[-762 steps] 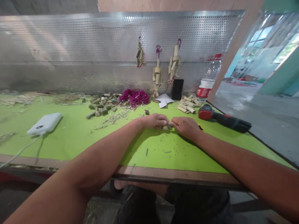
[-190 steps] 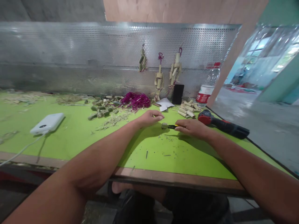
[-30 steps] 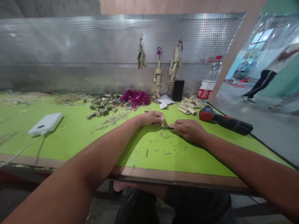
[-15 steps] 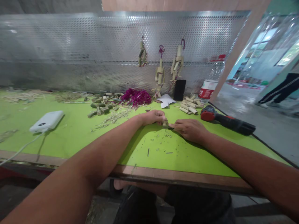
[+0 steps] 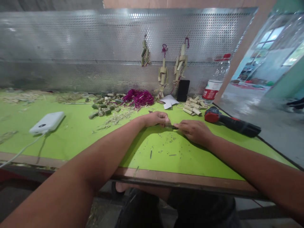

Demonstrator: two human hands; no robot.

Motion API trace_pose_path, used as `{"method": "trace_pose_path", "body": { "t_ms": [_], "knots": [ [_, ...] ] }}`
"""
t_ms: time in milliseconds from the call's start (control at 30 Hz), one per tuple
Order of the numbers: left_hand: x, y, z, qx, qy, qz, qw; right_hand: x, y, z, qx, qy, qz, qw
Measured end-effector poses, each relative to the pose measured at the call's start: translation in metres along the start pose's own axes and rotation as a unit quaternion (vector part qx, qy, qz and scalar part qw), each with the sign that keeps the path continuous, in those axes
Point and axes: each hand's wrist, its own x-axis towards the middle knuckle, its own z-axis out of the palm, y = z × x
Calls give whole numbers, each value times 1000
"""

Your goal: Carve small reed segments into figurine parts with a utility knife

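My left hand [image 5: 159, 119] is closed in a pinch over the green tabletop, around a small bamboo piece that its fingers now mostly hide. Just to its right, my right hand [image 5: 193, 129] is closed on a thin dark tool [image 5: 174, 127], perhaps a small knife. The tool's tip points at the left fingertips; whether it touches the piece I cannot tell. Small dark scraps [image 5: 169, 139] and a short dark strip [image 5: 150, 154] lie on the table below my hands.
Behind stand cut bamboo pieces [image 5: 102, 107], purple string [image 5: 139, 97], pale bamboo tubes [image 5: 193, 107], a black phone-like slab [image 5: 183, 91] and a bottle [image 5: 212, 90]. A red-black power tool [image 5: 231, 122] lies right, a white power bank [image 5: 47, 123] left. Bamboo figures [image 5: 163, 72] hang on the perforated panel [image 5: 83, 47].
The pale piece that showed between my hands is now mostly covered by my left fingers. Both hands stay in nearly the same place. A person's legs at far right have moved mostly out of view.
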Motion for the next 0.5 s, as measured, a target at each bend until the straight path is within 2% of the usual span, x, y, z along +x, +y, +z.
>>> {"method": "trace_pose_path", "body": {
  "t_ms": [100,233,300,400,500],
  "knots": [
    [1,-2,0,9,14,-2,1000,-1,-2,-1,-8,-24,-24,999],
    [1,-2,1,10,17,-9,1000,-3,1,2,28,44,31,998],
    [0,-2,1,5,10,-11,1000,-3,2,3,35,57,49,997],
    [1,-2,1,-18,5,1,1000,-1,2,3,31,45,46,997],
    [3,-4,1,-19,12,4,1000,0,-2,1,15,10,14,1000]
  ]
}}
